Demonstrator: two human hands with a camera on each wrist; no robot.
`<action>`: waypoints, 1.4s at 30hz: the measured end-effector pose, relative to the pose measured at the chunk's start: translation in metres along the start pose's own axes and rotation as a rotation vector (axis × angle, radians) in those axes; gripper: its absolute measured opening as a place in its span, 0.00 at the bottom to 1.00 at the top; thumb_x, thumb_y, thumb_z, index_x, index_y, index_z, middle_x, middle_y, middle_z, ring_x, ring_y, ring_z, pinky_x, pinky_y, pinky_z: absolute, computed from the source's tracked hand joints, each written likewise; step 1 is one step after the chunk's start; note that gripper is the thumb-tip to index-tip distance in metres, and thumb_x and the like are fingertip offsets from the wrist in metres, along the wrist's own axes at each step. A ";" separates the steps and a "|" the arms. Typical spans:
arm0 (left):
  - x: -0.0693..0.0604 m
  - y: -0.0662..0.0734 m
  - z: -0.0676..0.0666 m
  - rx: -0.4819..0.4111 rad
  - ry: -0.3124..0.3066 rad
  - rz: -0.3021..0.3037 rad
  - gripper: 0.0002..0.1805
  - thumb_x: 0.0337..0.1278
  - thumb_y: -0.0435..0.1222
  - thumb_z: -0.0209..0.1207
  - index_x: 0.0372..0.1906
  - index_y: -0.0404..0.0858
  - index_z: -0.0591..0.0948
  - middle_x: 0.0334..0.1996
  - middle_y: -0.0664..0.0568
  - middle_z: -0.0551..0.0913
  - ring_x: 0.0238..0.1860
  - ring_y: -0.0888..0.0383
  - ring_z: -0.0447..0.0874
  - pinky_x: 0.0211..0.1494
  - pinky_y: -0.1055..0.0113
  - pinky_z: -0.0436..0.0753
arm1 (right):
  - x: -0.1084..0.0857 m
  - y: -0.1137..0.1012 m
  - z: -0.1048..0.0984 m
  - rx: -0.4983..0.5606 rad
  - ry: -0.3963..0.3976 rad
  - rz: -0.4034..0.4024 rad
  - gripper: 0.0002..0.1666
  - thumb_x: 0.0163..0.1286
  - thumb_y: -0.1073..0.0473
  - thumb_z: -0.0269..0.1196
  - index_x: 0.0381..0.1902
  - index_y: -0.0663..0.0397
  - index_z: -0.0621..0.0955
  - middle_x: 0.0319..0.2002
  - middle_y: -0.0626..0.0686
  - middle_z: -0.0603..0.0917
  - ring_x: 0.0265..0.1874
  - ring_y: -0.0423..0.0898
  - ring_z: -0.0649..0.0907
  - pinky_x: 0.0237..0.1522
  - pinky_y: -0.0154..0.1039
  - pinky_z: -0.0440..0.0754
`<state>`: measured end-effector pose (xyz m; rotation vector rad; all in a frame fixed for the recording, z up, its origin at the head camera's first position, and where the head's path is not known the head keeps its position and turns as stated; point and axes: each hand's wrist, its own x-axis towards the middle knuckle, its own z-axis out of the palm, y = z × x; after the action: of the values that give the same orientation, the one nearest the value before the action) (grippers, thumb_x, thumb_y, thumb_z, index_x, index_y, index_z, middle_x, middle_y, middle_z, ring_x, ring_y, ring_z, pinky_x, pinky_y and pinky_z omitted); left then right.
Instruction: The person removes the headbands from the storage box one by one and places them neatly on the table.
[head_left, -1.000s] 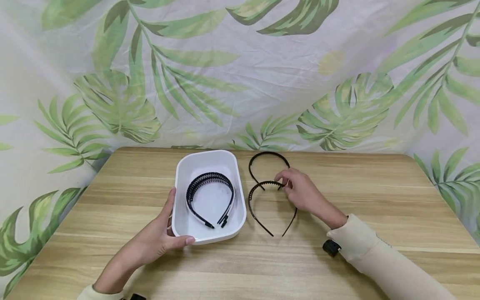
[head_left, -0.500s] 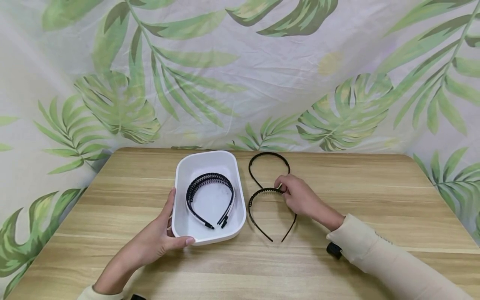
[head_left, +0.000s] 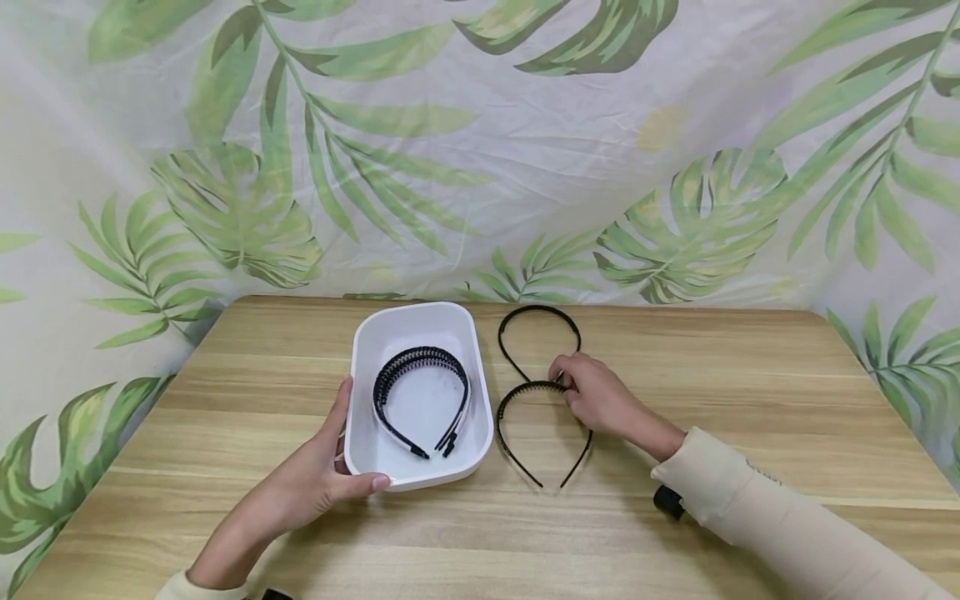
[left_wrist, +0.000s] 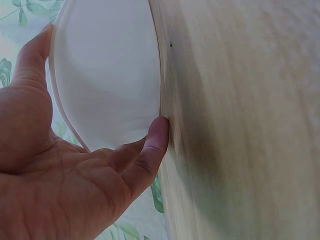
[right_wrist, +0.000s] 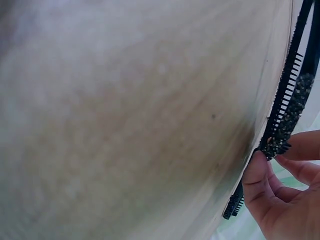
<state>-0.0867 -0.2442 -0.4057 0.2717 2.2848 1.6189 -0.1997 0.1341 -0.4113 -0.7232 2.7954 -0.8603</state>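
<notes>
My left hand (head_left: 315, 483) holds the white plastic bin (head_left: 483, 433), thumb on its front rim and fingers along its left side; in the left wrist view, fingertips (left_wrist: 159, 131) press its outer wall. Several black toothed headbands (head_left: 382, 379) lie nested inside, ends toward me. Right of the bin, my right hand (head_left: 600, 396) pinches a black headband (head_left: 534, 386) at the upper right of its arch. Up close in the right wrist view, the glittery headband (right_wrist: 298, 100) sits between thumb and fingers. Behind it lies another black headband (head_left: 538, 308), its right end hidden by my hand.
Everything stands on a wood-grain table (head_left: 750, 400). A leaf-print cloth (head_left: 540, 167) hangs behind the table's back edge. The far headband lies close to that edge.
My right hand has drawn the pinched headband a little toward me, away from the far one. The left hand and the bin have stayed put.
</notes>
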 end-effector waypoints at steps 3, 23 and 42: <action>0.000 -0.001 0.000 -0.009 -0.001 -0.001 0.76 0.58 0.33 0.74 0.82 0.51 0.19 0.80 0.21 0.46 0.60 0.39 0.83 0.51 0.71 0.86 | 0.000 0.000 0.000 -0.002 -0.003 -0.001 0.18 0.66 0.79 0.57 0.49 0.61 0.83 0.37 0.58 0.81 0.36 0.49 0.79 0.44 0.47 0.80; 0.002 -0.001 0.000 -0.003 0.005 0.017 0.76 0.57 0.33 0.75 0.82 0.53 0.20 0.82 0.24 0.41 0.59 0.39 0.83 0.50 0.70 0.86 | 0.000 0.001 -0.001 0.009 -0.016 -0.007 0.15 0.67 0.76 0.62 0.48 0.61 0.84 0.33 0.53 0.80 0.34 0.47 0.77 0.42 0.44 0.78; 0.002 -0.001 0.000 -0.001 0.005 0.024 0.76 0.58 0.33 0.75 0.82 0.52 0.20 0.82 0.23 0.42 0.60 0.38 0.83 0.51 0.71 0.86 | 0.001 -0.001 -0.010 0.008 -0.017 0.005 0.12 0.68 0.72 0.65 0.49 0.62 0.85 0.33 0.53 0.82 0.33 0.46 0.79 0.42 0.44 0.79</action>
<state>-0.0883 -0.2438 -0.4070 0.2964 2.2926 1.6344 -0.2027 0.1376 -0.4027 -0.7190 2.7760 -0.8603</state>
